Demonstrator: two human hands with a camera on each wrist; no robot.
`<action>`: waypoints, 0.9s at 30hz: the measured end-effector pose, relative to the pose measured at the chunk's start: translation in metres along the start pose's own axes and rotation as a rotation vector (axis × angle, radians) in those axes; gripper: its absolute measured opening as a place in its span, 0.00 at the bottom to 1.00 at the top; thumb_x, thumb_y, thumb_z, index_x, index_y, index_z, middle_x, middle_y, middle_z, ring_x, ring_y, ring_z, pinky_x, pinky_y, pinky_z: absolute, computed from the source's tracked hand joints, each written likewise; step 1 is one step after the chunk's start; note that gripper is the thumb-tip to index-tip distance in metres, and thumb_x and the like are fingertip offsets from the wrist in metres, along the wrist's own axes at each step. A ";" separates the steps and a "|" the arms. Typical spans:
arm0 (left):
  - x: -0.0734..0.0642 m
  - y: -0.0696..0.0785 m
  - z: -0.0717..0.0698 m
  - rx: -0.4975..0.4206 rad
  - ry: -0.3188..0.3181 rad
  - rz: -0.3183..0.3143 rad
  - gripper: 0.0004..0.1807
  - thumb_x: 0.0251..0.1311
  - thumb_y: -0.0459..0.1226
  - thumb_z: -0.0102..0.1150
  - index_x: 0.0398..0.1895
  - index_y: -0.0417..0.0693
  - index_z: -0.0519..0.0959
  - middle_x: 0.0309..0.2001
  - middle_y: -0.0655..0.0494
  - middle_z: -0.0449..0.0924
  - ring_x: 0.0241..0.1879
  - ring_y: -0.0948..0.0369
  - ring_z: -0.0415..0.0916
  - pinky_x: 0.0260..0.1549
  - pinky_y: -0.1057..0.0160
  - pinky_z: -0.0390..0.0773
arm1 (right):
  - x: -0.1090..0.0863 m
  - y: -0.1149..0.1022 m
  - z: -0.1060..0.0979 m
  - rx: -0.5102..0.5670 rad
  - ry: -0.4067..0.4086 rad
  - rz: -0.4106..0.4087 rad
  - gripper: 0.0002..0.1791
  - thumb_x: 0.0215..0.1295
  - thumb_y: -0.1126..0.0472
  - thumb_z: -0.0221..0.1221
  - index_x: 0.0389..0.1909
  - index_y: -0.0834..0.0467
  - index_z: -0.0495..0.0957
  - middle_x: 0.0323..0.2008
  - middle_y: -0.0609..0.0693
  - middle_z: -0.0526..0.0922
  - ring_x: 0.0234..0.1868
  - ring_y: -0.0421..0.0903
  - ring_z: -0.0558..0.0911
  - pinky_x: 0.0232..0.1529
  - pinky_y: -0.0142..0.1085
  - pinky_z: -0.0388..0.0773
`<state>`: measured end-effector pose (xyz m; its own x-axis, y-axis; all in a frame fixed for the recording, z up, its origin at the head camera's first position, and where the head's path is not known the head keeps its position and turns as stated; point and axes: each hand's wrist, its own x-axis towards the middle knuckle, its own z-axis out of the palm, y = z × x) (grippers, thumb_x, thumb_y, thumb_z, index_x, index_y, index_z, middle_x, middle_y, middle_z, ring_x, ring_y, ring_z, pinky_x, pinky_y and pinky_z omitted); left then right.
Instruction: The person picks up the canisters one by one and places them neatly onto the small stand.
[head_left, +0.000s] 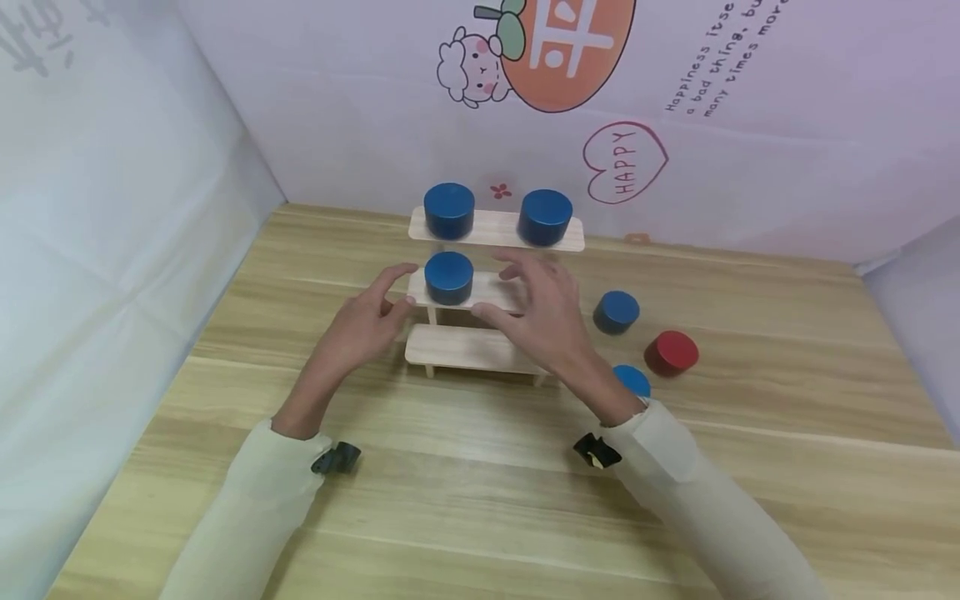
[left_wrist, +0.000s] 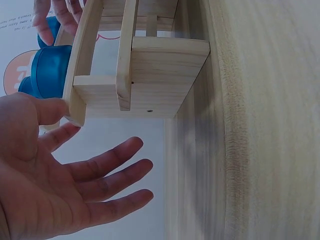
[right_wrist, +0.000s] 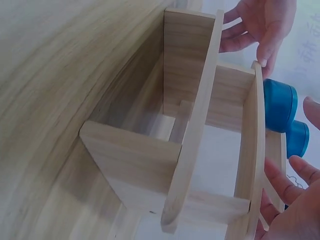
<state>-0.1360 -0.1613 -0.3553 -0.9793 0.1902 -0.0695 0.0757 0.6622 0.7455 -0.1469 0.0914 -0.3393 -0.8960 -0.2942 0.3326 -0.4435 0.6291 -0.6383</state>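
Observation:
A three-tier wooden stand (head_left: 472,346) is on the table. Two blue cylinders (head_left: 449,211) (head_left: 545,217) sit on its top tier, and another blue cylinder (head_left: 448,277) is at the left of the middle tier. My left hand (head_left: 365,329) pinches the middle tier's left end between thumb and index finger; its other fingers spread loose in the left wrist view. Over the right part of that tier is my right hand (head_left: 551,315), thumb and fingers apart, no object between them. In the right wrist view its fingers (right_wrist: 285,185) are close to the board's edge.
To the right of the stand, a blue cylinder (head_left: 617,312) and a red cylinder (head_left: 672,353) rest on the wooden table (head_left: 787,350). One more blue cylinder (head_left: 632,381) is partly covered by my right forearm. A printed cloth (head_left: 360,108) hangs behind the stand.

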 end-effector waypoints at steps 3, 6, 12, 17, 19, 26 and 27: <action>-0.001 -0.001 0.000 0.001 -0.007 -0.007 0.28 0.77 0.48 0.44 0.77 0.63 0.58 0.22 0.49 0.71 0.16 0.57 0.63 0.16 0.61 0.64 | -0.004 0.003 -0.003 0.015 0.000 -0.003 0.36 0.59 0.48 0.72 0.66 0.54 0.72 0.47 0.53 0.83 0.57 0.53 0.73 0.67 0.59 0.51; -0.001 -0.002 0.000 0.000 -0.014 -0.013 0.28 0.77 0.49 0.44 0.77 0.63 0.57 0.23 0.48 0.72 0.17 0.57 0.64 0.16 0.60 0.65 | -0.008 0.007 -0.007 0.034 0.007 0.012 0.35 0.60 0.49 0.71 0.66 0.55 0.73 0.48 0.53 0.83 0.56 0.53 0.74 0.63 0.58 0.59; 0.000 -0.002 0.000 -0.008 -0.015 -0.007 0.28 0.77 0.50 0.43 0.78 0.63 0.57 0.21 0.51 0.69 0.16 0.57 0.62 0.16 0.61 0.63 | -0.014 0.013 -0.015 0.051 0.046 0.025 0.32 0.59 0.51 0.72 0.63 0.57 0.75 0.50 0.53 0.82 0.59 0.54 0.71 0.58 0.56 0.63; 0.000 -0.003 0.000 -0.007 -0.014 -0.006 0.29 0.77 0.50 0.43 0.78 0.62 0.56 0.21 0.50 0.69 0.17 0.57 0.63 0.16 0.60 0.64 | -0.019 0.018 -0.018 0.068 0.043 0.012 0.32 0.58 0.52 0.72 0.62 0.57 0.76 0.50 0.53 0.82 0.60 0.54 0.70 0.61 0.56 0.60; 0.000 -0.003 0.000 -0.013 -0.014 -0.001 0.29 0.77 0.50 0.43 0.78 0.62 0.56 0.22 0.49 0.71 0.17 0.56 0.64 0.17 0.60 0.65 | -0.021 0.020 -0.021 0.073 0.049 0.007 0.32 0.58 0.52 0.73 0.62 0.57 0.76 0.51 0.53 0.82 0.60 0.54 0.70 0.61 0.56 0.60; 0.000 -0.001 0.000 -0.004 -0.022 -0.007 0.29 0.77 0.49 0.43 0.78 0.61 0.56 0.29 0.43 0.76 0.19 0.55 0.67 0.19 0.59 0.68 | -0.027 0.031 -0.031 0.084 0.065 0.002 0.32 0.58 0.53 0.73 0.62 0.56 0.76 0.52 0.52 0.82 0.61 0.53 0.71 0.62 0.57 0.60; 0.001 0.000 0.000 -0.004 -0.021 -0.008 0.29 0.77 0.49 0.43 0.78 0.61 0.56 0.30 0.42 0.77 0.19 0.55 0.67 0.19 0.59 0.68 | -0.028 0.033 -0.032 0.085 0.071 -0.005 0.32 0.58 0.54 0.73 0.62 0.57 0.76 0.52 0.53 0.82 0.60 0.53 0.72 0.63 0.57 0.59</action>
<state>-0.1365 -0.1612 -0.3557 -0.9756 0.2002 -0.0899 0.0668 0.6612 0.7472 -0.1364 0.1436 -0.3475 -0.8912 -0.2441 0.3823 -0.4512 0.5635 -0.6920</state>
